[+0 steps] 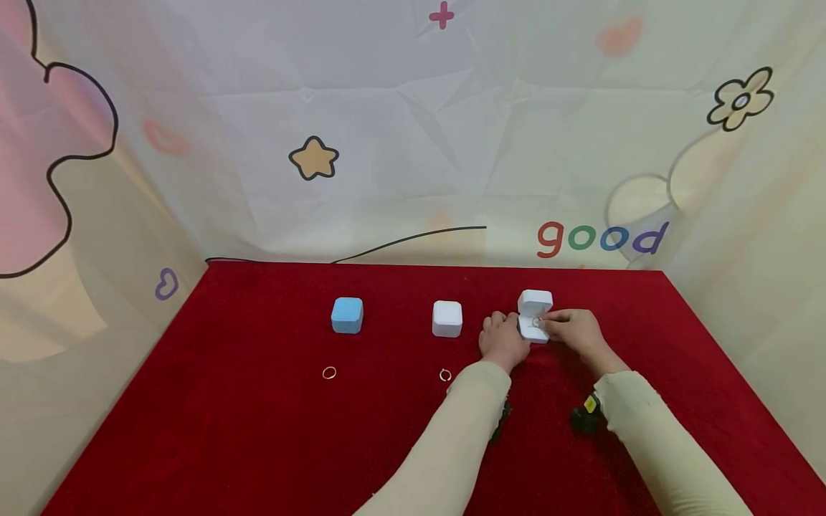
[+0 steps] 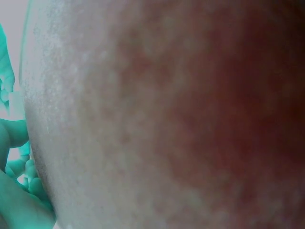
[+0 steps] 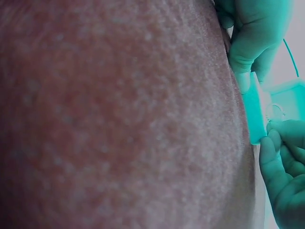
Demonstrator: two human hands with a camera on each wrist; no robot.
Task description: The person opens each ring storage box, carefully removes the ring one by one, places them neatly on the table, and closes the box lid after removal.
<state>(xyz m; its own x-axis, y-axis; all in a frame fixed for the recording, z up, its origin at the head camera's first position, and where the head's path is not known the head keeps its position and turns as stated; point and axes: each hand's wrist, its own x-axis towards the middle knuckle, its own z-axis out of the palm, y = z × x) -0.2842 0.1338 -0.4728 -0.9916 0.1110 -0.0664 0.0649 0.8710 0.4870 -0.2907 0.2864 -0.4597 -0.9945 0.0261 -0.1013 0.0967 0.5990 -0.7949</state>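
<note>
On the right of the red cloth, a white ring box (image 1: 535,298) stands with its lid raised. My left hand (image 1: 503,342) holds the box at its left side; in the right wrist view the left thumb and fingers are at the edge of the box base (image 3: 255,117). From the right, my right hand (image 1: 578,334) reaches over the base and pinches a small ring (image 3: 278,106) between thumb and forefinger. That ring stands upright at the cushion, below the raised lid. In the left wrist view only slivers of the hands show at the left edge.
A closed white box (image 1: 447,319) stands left of my left hand, a closed blue box (image 1: 347,316) farther left. In front of them lie an open-ended ring (image 1: 445,380) and a gold ring (image 1: 329,378). A printed curtain (image 1: 387,143) hangs behind the red cloth (image 1: 258,430).
</note>
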